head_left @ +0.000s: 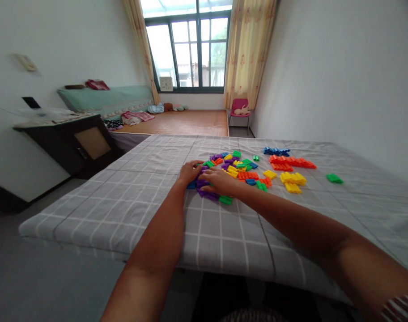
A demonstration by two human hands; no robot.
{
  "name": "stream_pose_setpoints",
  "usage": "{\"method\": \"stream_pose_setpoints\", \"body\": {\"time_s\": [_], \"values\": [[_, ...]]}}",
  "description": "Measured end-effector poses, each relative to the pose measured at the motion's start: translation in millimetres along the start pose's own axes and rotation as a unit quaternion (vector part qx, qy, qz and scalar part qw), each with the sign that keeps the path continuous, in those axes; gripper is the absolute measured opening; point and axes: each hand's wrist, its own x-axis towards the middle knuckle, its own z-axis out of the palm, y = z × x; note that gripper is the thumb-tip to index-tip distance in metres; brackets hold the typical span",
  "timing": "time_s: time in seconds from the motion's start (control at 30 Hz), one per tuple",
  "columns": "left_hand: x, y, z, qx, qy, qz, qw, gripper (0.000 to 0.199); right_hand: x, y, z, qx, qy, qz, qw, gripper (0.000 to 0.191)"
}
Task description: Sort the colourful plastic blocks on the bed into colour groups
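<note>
A mixed pile of coloured plastic blocks [247, 175] lies on the grey checked cloth [220, 228]. My left hand [189, 171] rests at the pile's left edge, fingers bent over green and purple blocks; a blue block [191, 184] shows just below it. Purple blocks [209, 194] lie under and in front of my right hand [219, 179], whose fingers are spread over them, pointing left. A green block [226, 200] is near its wrist. Whether either hand grips a block is too small to tell.
Right of the pile lie separate groups of blue blocks [276, 151], orange blocks [291, 162] and yellow blocks [293, 181], plus a green block [334, 178]. Beyond the cloth are a bed [197, 121], a pink chair [240, 107] and a dark cabinet [86, 143].
</note>
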Motion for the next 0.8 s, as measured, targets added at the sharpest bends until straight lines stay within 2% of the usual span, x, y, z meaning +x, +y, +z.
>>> {"method": "stream_pose_setpoints", "body": {"time_s": [0.1, 0.17, 0.23, 0.3, 0.4, 0.53, 0.67, 0.8], "values": [[1, -2, -3.5, -0.015, 0.025, 0.005, 1.000, 0.031, 11, 2, 5, 0.000, -0.030, 0.031, 0.999, 0.031], [2, -4, -4.8, -0.032, 0.043, 0.004, 0.999, 0.031, 13, 9, 3, 0.044, -0.058, 0.041, 0.996, 0.026], [3, -5, -5.0, -0.041, 0.056, 0.005, 0.998, 0.029, 10, 19, -3, 0.102, -0.065, 0.048, 0.991, 0.031], [4, -6, -4.2, -0.045, 0.060, 0.008, 0.997, 0.028, 4, 27, -9, 0.154, -0.046, 0.048, 0.986, 0.037], [6, -9, -2.1, -0.044, 0.063, 0.009, 0.997, 0.026, -6, 36, -18, 0.197, 0.007, 0.039, 0.980, 0.034], [6, -14, 0.7, -0.038, 0.068, -0.003, 0.997, 0.026, -18, 44, -29, 0.148, 0.032, 0.071, 0.986, 0.030], [5, -15, 1.8, -0.034, 0.065, -0.009, 0.997, 0.028, -19, 27, -26, 0.019, 0.036, 0.085, 0.996, 0.032], [2, -14, -0.6, -0.023, 0.067, -0.006, 0.997, 0.029, -10, -12, -4, -0.047, -0.020, 0.050, 0.997, 0.031]]}}
